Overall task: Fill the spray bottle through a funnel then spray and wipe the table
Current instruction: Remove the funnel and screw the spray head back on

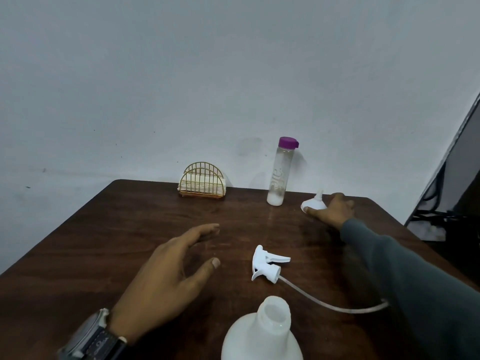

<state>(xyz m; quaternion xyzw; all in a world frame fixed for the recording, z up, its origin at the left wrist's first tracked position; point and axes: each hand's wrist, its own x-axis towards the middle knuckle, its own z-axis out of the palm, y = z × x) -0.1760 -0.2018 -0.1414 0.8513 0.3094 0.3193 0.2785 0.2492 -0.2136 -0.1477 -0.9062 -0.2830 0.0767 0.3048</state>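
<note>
The left hand [171, 268] hovers over the near-left part of the dark wooden counter [78, 250], palm down, fingers spread and loosely curved, thumb held apart from them; it holds nothing, and whether the fingertips touch the wood cannot be told. A dark watch [91, 339] sits on its wrist. The right hand [331, 209], coming out of a grey sleeve [405, 281], reaches to the far right of the counter and lies against the white funnel [313, 203], which sits wide end down with its spout pointing up. The thumb touches the funnel's near rim and the fingers curl around its right side, part-closed but not clearly gripping. The white spray bottle [262, 331] stands open-necked at the near edge, between the two arms. Its trigger head [267, 263] lies on its side just beyond it, the thin dip tube [332, 305] curving away toward the right sleeve. Further back stands a clear bottle with a purple cap [279, 172], holding a little white liquid at the bottom. To its left, a gold wire holder with napkins [202, 184] stands by the wall.
</note>
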